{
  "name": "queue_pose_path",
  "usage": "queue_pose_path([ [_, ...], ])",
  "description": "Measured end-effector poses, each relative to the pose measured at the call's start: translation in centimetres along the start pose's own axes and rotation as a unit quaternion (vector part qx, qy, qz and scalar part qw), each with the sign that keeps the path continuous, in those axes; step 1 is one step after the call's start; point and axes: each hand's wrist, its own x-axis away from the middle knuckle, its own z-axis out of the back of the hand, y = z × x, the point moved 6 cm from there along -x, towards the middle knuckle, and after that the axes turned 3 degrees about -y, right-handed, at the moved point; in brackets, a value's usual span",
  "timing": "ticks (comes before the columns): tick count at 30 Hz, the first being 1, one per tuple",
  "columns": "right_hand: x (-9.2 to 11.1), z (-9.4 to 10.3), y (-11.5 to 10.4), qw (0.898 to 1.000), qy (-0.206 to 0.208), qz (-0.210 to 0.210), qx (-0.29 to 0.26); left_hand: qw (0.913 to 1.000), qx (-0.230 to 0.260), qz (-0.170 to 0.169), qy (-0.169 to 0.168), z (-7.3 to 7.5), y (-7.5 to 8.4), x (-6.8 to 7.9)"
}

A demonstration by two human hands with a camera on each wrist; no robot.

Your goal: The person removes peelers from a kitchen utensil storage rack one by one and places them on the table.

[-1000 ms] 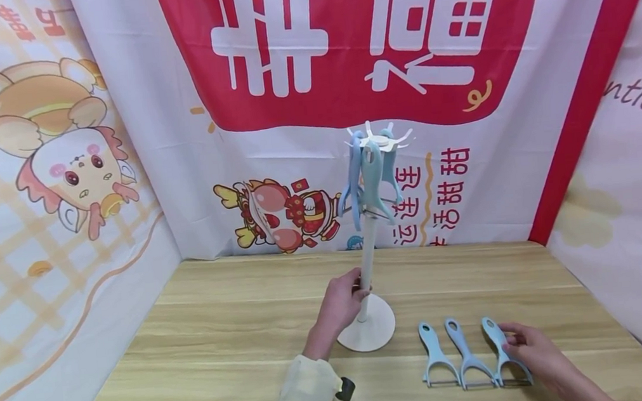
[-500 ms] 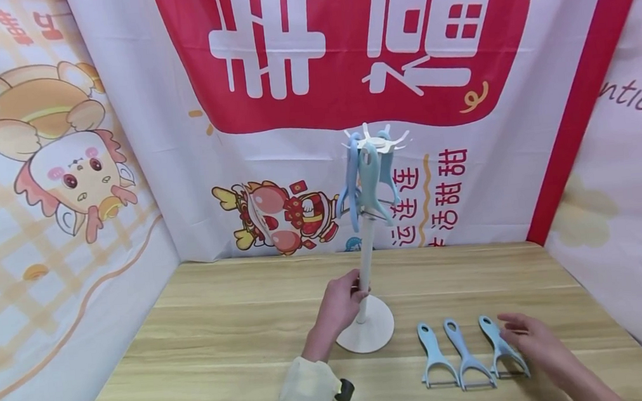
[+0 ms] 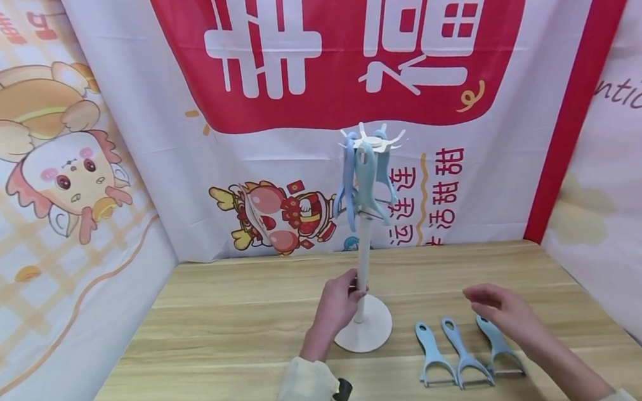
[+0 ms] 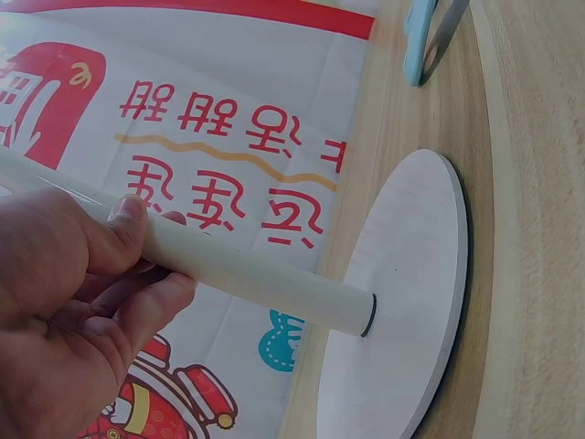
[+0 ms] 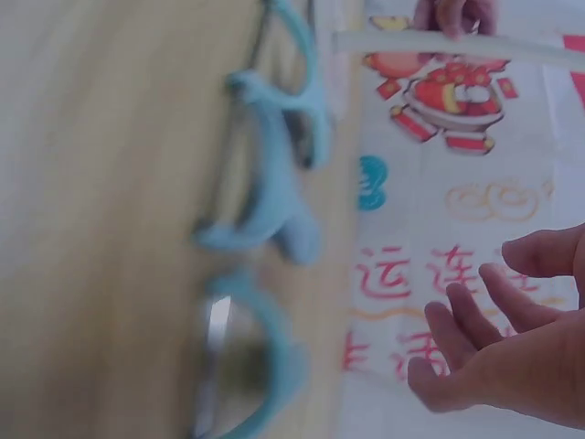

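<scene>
My left hand (image 3: pixel 338 304) grips the white pole (image 4: pixel 247 279) of an upright stand, low down, a little above its round base (image 3: pixel 375 329). Blue and green peelers (image 3: pixel 366 177) hang from the hooks (image 3: pixel 373 138) at the top of the stand. On the table to the right lie three blue peelers: a left one (image 3: pixel 430 350), a middle one (image 3: pixel 462 352) and a right one (image 3: pixel 496 341). Over the right peeler's handle end is my right hand (image 3: pixel 503 312), holding nothing. In the right wrist view its fingers (image 5: pixel 512 302) are spread and loosely bent.
The wooden table (image 3: pixel 224 336) reaches back to a red and white printed cloth (image 3: pixel 271 154). Printed cloths also hang along the left side (image 3: pixel 73 247) and right side (image 3: pixel 613 200). A black object (image 3: pixel 343 391) sits at my left cuff.
My right hand has left the right peeler, lifting and moving forward and left with nothing in it. The left hand keeps its hold on the pole. The view has shifted slightly.
</scene>
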Motion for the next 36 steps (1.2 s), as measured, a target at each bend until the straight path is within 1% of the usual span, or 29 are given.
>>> queue_pose_path([
  [4,-1.0,-0.4,-2.9,0.999,-0.006,0.029,-0.026,1.0000,0.006,0.007,-0.001,0.0,-0.2,0.0],
  [8,-1.8,-0.5,-5.7,0.998,0.003,0.044,-0.043,0.9998,0.008,0.016,-0.002,-0.1,-0.5,0.0],
  [12,-2.5,-0.3,-8.0,0.997,0.013,0.056,-0.059,0.9999,0.009,0.014,-0.002,-0.1,-0.5,0.0],
  [16,-3.2,0.1,-10.2,0.993,0.027,0.082,-0.074,0.9999,0.008,0.009,0.000,0.0,-0.6,0.1],
  [20,-4.0,0.5,-12.2,0.987,0.037,0.111,-0.110,0.9999,0.010,0.006,0.001,0.1,-0.7,0.1],
  [24,-4.7,0.6,-13.8,0.980,0.042,0.128,-0.149,0.9999,0.011,0.002,0.000,0.0,-0.7,0.1],
  [29,-5.5,0.6,-15.5,0.970,0.038,0.148,-0.188,1.0000,0.010,0.001,-0.002,0.0,-0.6,0.1],
  [34,-6.4,0.8,-17.6,0.959,0.039,0.178,-0.219,0.9999,0.013,0.002,-0.003,0.1,-0.3,0.0],
  [36,-6.7,0.9,-18.4,0.956,0.045,0.187,-0.222,0.9999,0.011,0.001,-0.004,0.0,-0.2,0.0],
])
